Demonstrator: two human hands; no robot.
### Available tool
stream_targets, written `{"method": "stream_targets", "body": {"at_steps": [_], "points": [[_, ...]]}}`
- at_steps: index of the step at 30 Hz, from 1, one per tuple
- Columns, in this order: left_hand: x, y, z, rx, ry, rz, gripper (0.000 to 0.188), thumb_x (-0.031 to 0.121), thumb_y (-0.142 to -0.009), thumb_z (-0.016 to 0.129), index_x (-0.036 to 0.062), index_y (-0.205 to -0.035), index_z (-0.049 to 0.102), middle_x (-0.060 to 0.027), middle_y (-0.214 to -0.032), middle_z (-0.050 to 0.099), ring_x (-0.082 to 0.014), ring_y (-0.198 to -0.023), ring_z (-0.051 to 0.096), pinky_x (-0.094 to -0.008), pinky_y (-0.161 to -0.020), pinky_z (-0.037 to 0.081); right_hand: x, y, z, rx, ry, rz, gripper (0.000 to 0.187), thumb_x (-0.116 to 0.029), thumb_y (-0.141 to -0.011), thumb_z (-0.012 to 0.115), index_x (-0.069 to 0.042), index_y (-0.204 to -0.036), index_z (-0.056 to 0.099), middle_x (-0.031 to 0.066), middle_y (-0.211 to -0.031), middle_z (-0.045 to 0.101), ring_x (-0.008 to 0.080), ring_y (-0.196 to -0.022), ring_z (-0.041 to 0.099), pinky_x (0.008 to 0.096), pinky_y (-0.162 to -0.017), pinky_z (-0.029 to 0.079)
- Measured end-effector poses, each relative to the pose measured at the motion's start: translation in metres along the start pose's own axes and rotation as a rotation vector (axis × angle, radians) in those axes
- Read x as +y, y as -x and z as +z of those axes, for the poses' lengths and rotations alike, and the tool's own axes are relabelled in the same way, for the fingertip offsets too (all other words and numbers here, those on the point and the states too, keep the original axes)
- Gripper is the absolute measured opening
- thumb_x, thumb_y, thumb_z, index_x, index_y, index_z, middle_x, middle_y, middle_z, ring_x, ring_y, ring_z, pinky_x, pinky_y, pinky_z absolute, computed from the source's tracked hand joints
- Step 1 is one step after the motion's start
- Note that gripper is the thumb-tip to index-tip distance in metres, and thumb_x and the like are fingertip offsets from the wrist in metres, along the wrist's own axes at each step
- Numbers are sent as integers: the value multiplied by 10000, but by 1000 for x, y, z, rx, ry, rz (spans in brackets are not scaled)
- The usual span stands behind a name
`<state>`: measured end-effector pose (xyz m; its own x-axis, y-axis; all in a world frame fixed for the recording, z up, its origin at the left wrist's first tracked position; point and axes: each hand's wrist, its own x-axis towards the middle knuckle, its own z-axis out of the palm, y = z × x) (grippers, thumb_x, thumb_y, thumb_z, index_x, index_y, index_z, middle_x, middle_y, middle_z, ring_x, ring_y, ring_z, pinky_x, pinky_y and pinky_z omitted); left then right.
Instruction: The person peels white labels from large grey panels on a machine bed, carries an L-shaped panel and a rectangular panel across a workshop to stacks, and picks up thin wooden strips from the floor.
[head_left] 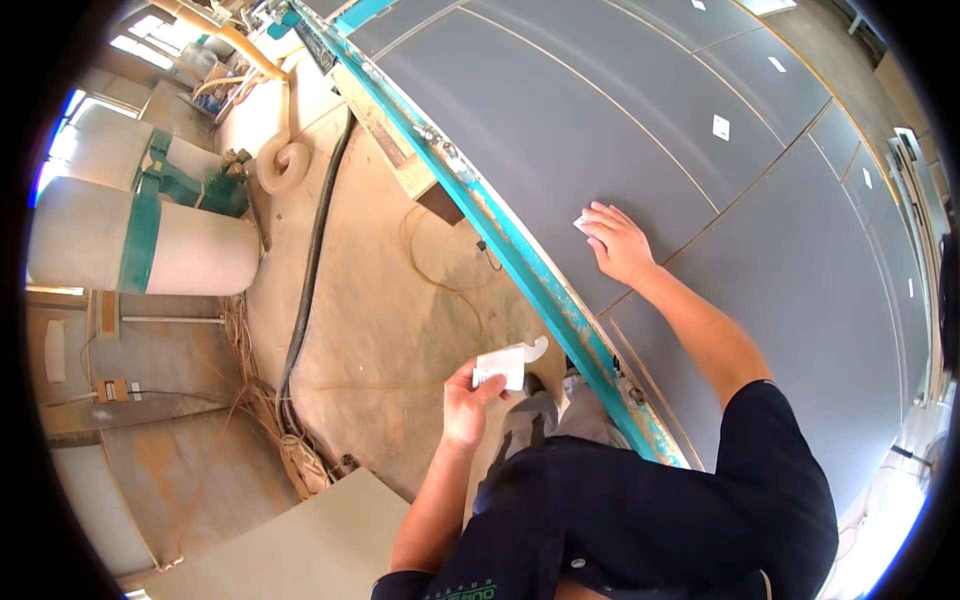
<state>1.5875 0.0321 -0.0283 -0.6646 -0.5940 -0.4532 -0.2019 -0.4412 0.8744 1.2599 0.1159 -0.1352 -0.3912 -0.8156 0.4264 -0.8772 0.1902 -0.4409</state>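
In my left hand [468, 408] is a small stack of white labels [498, 369], pinched between thumb and fingers. A curled strip of white backing paper [537, 349] sticks out from its far end. My right hand [622, 247] is over a large dark grey panel [540, 130], its fingers bent and close together on a small white label [581, 222]. Part of that label is hidden under the fingers, and I cannot tell whether it is stuck down. Other white labels [721, 127] lie on neighbouring panels, which are divided by thin pale cut lines.
The turquoise machine edge [520, 270] runs diagonally between me and the panels. To the left stand large white dust-collector bags [85, 235] with green bands. A thick black hose [318, 235] crosses the dusty floor, and a pale board [300, 540] lies at lower left.
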Motion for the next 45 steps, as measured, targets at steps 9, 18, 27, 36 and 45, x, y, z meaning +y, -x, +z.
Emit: {"method": "stream_targets", "body": {"at_steps": [9, 18, 27, 36, 45], "points": [[-9, 34, -16, 63, 78, 10, 165, 10, -792, 574, -43, -947, 598, -80, -803, 630, -133, -658, 564, -265, -625, 462, -34, 24, 11, -157, 225, 67, 485, -260, -842, 511, -21, -1258, 440, 126, -1354, 391, 250, -1287, 328, 383, -1080, 241], [-54, 91, -73, 145, 98, -14, 209, -35, -793, 509, -60, -987, 581, -103, -859, 627, -173, -713, 580, -291, -598, 470, -59, 24, 12, 78, 245, 361, 715, -279, -764, 620, -23, -1350, 301, 155, -1438, 239, 296, -1346, 192, 431, -1103, 147], [-70, 100, -101, 198, 196, 11, 283, -83, -720, 478, -64, -990, 563, -116, -885, 624, -199, -766, 600, -309, -655, 493, -61, 16, 2, 87, 77, 854, 365, -211, -742, 655, -50, -1062, 585, 98, -1100, 565, 284, -1033, 511, 380, -881, 413], [-43, 72, -72, 184, 299, -41, 335, -93, -684, 474, -63, -1005, 569, -84, -932, 621, -164, -842, 595, -268, -777, 462, -51, 6, 1, 382, -1356, 1489, 130, -122, -796, 582, -25, -882, 587, 61, -747, 597, 141, -620, 564, 280, -585, 461], [-27, 39, -44, 148, 322, 8, 411, -81, -676, 450, -52, -1081, 515, -73, -958, 592, -159, -880, 573, -259, -775, 454, -46, -15, 18, 350, -1055, 1518, 74, -113, -788, 613, -48, -818, 597, 23, -648, 568, 111, -502, 519, 240, -464, 421]]}}
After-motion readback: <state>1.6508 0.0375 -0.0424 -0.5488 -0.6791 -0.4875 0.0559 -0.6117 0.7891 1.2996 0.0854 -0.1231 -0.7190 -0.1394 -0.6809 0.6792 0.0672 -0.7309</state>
